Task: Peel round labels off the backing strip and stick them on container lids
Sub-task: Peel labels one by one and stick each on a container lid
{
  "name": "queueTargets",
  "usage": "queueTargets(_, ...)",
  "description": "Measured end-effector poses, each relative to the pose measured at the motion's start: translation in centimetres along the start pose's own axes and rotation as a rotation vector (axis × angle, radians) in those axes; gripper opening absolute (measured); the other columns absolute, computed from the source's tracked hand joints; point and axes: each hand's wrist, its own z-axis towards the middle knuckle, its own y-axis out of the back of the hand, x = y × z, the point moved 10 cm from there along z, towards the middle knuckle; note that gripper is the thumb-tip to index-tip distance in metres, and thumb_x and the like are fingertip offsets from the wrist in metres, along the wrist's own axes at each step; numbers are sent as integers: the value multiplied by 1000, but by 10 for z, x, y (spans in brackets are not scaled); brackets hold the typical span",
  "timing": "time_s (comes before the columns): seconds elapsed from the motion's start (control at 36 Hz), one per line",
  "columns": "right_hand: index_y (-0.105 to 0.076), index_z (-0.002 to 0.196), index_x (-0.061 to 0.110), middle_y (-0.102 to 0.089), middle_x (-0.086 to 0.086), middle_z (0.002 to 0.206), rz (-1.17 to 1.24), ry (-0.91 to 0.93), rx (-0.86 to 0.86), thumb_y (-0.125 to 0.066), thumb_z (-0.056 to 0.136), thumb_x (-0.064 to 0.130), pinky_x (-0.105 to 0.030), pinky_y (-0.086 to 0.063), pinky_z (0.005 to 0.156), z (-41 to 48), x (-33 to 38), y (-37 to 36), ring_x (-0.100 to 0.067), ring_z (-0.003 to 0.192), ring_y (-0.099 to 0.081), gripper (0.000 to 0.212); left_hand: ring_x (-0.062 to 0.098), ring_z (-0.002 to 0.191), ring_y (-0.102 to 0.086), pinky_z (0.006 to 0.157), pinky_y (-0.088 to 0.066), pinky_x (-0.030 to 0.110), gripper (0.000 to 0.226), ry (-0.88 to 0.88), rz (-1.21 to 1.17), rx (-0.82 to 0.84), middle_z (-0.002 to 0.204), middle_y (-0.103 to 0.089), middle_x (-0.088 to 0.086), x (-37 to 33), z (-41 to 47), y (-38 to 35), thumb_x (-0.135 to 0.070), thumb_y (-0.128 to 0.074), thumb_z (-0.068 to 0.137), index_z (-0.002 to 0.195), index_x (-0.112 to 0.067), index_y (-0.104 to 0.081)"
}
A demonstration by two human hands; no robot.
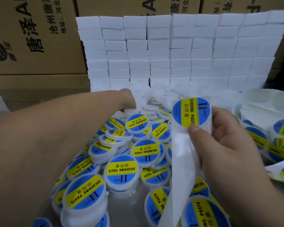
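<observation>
My right hand (223, 138) pinches the white backing strip (180, 161), thumb pressing the lower edge of a round blue-and-yellow "Soldering Paste" label (191, 112) at the strip's top. The empty strip hangs down toward me. My left hand (127, 99) reaches far forward to the heap of plain white lids (156, 95), its fingers down among them and hidden from view. Several labelled lids (121, 171) lie piled on the table between my arms.
A wall of stacked white boxes (179, 51) stands behind the lids, with brown cartons (36, 38) at the left and behind. More of the label strip (279, 136) coils at the right, in front of a clear plastic bag (266, 102).
</observation>
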Motion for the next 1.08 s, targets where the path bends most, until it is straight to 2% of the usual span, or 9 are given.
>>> queueTargets(0.11,-63,93,38,-73,12,84,36,-6,10,-58,81,22,-26,-51,59,0,0,0,-7,74,-69,21,19,54,-53,35,-41,19,24,41,-387,-98,70,-51,9,3,-7,24,-21,-58,89,74,-7,-46)
queueTargets(0.31,-64,95,37,-73,9,87,15,-44,37,-59,81,28,-40,-56,67,-1,-4,-5,-13,77,-70,17,23,65,-69,59,-56,29,15,-35,-1023,130,94,-60,9,-17,-63,35,-23,-47,96,106,-11,-49)
queueTargets(0.56,-65,90,38,-73,10,85,-5,-51,44,-58,87,18,-37,-57,67,-1,-3,-6,-10,74,-70,22,24,65,-70,46,-52,23,20,-93,-1335,263,94,-64,10,-18,-158,45,-6,-40,93,97,-17,-56)
queueTargets(0.64,-66,87,38,-73,10,86,10,-72,59,-57,86,16,-38,-57,69,-2,-4,-8,-10,76,-70,23,21,74,-65,52,-53,21,36,-200,-1134,143,91,-65,6,-12,-170,55,6,-41,84,83,-21,-65)
queueTargets(0.75,-67,85,37,-73,13,86,-6,-72,68,-58,86,17,-35,-56,68,-1,-4,-9,-7,76,-70,23,29,83,-64,65,-54,32,51,-464,-342,-134,102,-65,-17,-17,-179,71,3,-46,81,65,-41,-69)
queueTargets(0.81,-67,84,40,-72,14,86,-3,-71,77,-58,86,17,-32,-55,67,-1,-4,-9,-6,76,-70,24,25,77,-64,69,-55,40,49,-477,-160,-44,106,-60,-23,-15,-175,57,-4,-47,85,78,-48,-66)
queueTargets(0.89,-66,85,41,-73,15,84,4,-61,94,-57,87,16,-22,-56,59,-2,-3,-11,-5,74,-70,27,9,61,-58,63,-53,28,42,-421,36,232,108,-63,-21,-2,-168,26,-17,-52,85,97,-57,-56)
queueTargets(1.0,-65,88,42,-73,13,84,-4,-76,114,-56,86,18,-27,-58,61,-2,-5,-13,-7,74,-70,26,-1,114,-44,92,-33,17,44,-437,26,314,130,-45,-23,-7,-161,37,-34,-50,62,99,-58,-49)
queueTargets(1.08,-63,91,40,-73,10,84,-55,-75,106,-56,83,21,-40,-57,69,-2,-6,-12,-11,74,-70,22,-3,109,-47,84,-33,7,33,-440,-97,182,111,-53,-25,-19,-139,67,-24,-54,71,96,-45,-56)
